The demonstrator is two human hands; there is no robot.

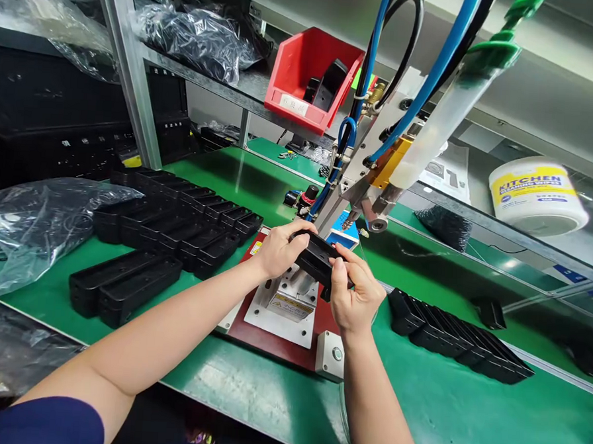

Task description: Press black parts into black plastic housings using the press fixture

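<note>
Presently a holding-and-placing step, as I judge it: one black part point(314, 257) in my two hands, above the base of the bench-top machine point(286, 319). Left hand point(279, 251) has the part's far-left end, thumb on top; right hand point(356, 293) has the opposite end, thumb and fingers point(340, 277) closed round it. Both sets of fingers narrow, each holding the part; neither one free.

Position: part lies between the hands, spanning from one set of fingers to the other, tilted down toward my right. Open, hollow face looks upward. Metal tip point(349, 221) of the machine is near, just beyond the part. Whether the underside touches the metal block point(292, 300) below, cannot tell; my grip and the part hide it.

Any move from here calls for an even hold at both ends, part kept square to the block, fingertips clear of the tip. My judgement only.

About: black parts in rows point(177, 226) on the green bench point(253, 385) to my left, a nearer pair point(124, 284) before them; another row point(462, 338) to my right. Push-button box point(330, 356) beside my right wrist.
</note>
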